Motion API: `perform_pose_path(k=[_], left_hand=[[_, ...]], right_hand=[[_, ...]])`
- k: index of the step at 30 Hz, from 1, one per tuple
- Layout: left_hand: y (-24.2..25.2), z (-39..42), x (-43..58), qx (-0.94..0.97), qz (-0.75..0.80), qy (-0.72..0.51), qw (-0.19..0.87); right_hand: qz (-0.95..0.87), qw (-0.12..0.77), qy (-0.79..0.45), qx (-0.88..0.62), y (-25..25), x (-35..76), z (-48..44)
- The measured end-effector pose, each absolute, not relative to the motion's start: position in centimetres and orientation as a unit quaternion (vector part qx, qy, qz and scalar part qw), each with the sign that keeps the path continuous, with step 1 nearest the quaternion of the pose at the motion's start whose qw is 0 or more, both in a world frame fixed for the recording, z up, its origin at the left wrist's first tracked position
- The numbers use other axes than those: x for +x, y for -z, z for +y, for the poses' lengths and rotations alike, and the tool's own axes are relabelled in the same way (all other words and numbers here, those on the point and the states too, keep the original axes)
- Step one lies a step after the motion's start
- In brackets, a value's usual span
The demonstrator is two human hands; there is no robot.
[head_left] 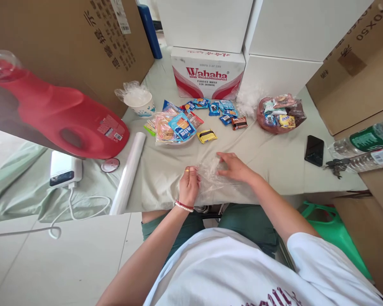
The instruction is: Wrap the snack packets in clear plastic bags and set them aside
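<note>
Between my hands, at the front edge of the cloth-covered table (166, 178), is a crumpled clear plastic bag (209, 174). My left hand (189, 182) pinches the bag's left side. On the other side my right hand (234, 166) has its fingers curved apart and touches the bag's upper right part. Just beyond lies a yellow snack packet (207, 136). A plate of wrapped snacks (175, 127) stands past my left hand. Several small blue packets (214, 109) and a brown packet (239, 123) lie farther back. To the right, a reddish bowl (268, 126) holds more wrapped snacks.
A white plastic roll (127, 174), a paper cup (142, 106) and a large red jug (70, 110) stand left. A Wahaha box (207, 74) is at the back. A phone (314, 150), keys (337, 166) and plastic bottles (367, 138) are right. A green stool (335, 238) is below.
</note>
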State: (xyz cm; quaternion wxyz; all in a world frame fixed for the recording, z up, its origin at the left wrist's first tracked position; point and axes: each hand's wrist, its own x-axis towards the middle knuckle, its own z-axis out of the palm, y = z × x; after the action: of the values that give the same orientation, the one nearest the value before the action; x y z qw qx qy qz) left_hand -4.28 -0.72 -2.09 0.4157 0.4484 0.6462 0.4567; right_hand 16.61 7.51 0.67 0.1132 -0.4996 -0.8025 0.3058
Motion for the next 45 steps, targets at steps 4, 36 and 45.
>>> perform_pose_path(k=[4, 36, 45], left_hand=[[1.4, -0.4, -5.2, 0.476, 0.675, -0.411, 0.387], [0.9, 3.2, -4.9, 0.686, 0.641, -0.198, 0.281], [0.9, 3.2, -5.5, 0.761, 0.563, -0.116, 0.302]], right_hand=[[-0.801, 0.083, -0.34, -0.485, -0.2, 14.3, 7.5], [-0.746, 0.29, -0.277, -0.532, -0.2, 26.8, -1.8], [-0.769, 0.295, -0.116, -0.555, -0.5, 29.8, -2.1]])
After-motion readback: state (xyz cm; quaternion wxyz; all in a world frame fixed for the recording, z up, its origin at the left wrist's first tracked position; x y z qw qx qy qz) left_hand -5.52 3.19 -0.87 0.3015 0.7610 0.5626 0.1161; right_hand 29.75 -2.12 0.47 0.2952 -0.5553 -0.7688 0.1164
